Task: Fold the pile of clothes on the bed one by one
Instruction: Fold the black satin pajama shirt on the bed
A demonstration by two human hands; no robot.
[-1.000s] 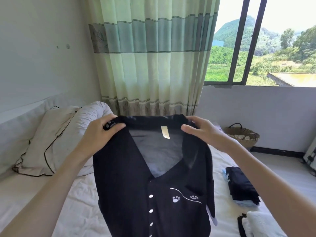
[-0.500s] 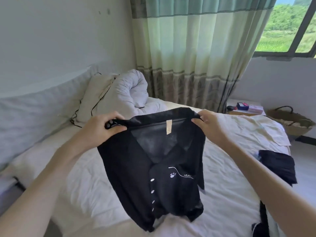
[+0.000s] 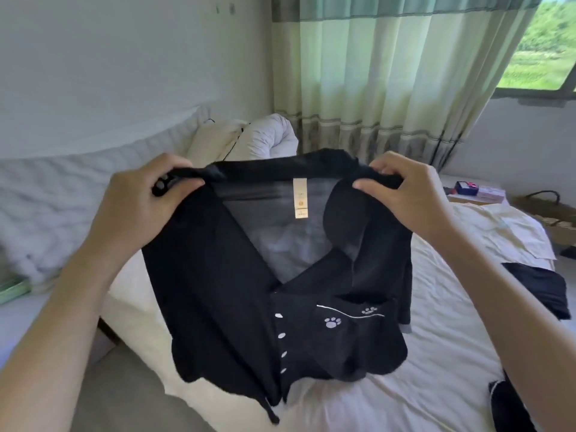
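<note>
Both hands, L (image 3: 140, 207) & R (image 3: 405, 194), pinching black shirt (image 3: 224, 291) shoulders; hem on bed (image 3: 436, 385).

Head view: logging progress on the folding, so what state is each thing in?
black shirt: unfolded, held up by its shoulders, hem on the bed
left hand: grips shirt
right hand: grips shirt
dark garment: folded
curtain: drawn

Cream neck tag (image 3: 301, 202) inside black shirt (image 3: 218, 291): print too small to read. Nothing else legible.
</note>
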